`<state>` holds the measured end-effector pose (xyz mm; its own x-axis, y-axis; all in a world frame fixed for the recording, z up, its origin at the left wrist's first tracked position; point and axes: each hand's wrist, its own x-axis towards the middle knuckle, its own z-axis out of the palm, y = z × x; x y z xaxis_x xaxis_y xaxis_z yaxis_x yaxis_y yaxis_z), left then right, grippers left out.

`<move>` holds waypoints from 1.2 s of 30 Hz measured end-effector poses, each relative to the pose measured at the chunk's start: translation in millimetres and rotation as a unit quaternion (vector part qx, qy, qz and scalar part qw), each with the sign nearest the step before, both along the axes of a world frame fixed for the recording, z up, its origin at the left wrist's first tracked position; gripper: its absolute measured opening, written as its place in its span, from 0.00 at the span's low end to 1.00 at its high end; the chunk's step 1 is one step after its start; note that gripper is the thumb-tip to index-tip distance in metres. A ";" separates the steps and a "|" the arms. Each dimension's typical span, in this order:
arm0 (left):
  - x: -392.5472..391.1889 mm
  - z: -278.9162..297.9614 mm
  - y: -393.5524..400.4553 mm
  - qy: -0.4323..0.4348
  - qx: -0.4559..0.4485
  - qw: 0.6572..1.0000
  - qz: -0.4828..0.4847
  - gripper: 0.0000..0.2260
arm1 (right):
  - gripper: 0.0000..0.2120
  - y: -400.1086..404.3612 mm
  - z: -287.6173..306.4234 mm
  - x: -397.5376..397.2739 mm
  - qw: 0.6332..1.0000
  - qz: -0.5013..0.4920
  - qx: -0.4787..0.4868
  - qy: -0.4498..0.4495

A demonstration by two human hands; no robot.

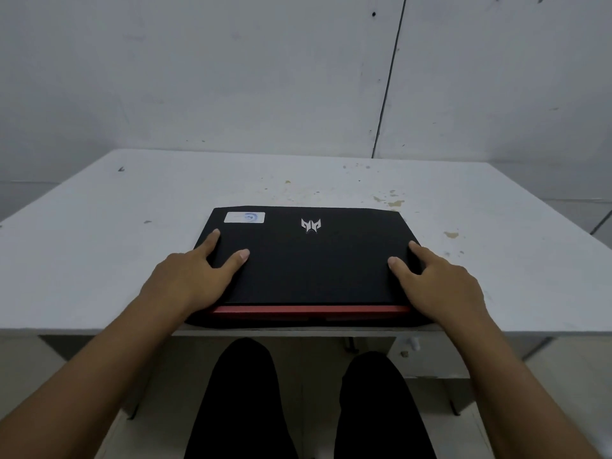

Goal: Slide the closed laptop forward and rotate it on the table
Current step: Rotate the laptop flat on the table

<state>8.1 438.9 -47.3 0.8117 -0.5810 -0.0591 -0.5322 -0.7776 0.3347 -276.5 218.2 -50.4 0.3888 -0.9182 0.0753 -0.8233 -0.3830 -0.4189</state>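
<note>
A closed black laptop [308,260] lies flat at the near edge of the white table [99,260]. Its lid carries a silver logo and a white sticker near the far edge, and a red strip runs along its near side. My left hand [188,279] grips the laptop's left side, with the thumb and forefinger resting on the lid. On the opposite side, my right hand [443,286] grips it the same way. The other fingers of both hands are hidden beside the laptop's edges.
The table's top has small yellowish stains toward the back right. A grey wall [231,77] with a dark vertical seam stands right behind the table. My legs in black trousers [241,399] show below the table's near edge.
</note>
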 end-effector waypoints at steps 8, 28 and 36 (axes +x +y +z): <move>-5.9 -2.2 -3.6 -0.065 0.055 0.996 0.003 0.43 | 0.31 -4.8 9.8 -2.8 0.987 0.035 -0.083 0.130; -15.1 -3.5 -8.5 -0.093 0.094 0.991 0.013 0.40 | 0.35 -6.0 -5.3 -11.6 0.993 0.055 -0.095 0.044; -13.1 -9.4 -0.7 -0.082 0.065 0.994 0.011 0.42 | 0.37 -9.1 -10.6 -12.6 0.993 0.059 -0.099 0.030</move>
<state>-5.0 438.2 -56.7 0.8294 -0.5586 0.0005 -0.5531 -0.8212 0.1404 -289.1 209.1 -61.1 0.5021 -0.8357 0.2226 -0.7892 -0.5480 -0.2773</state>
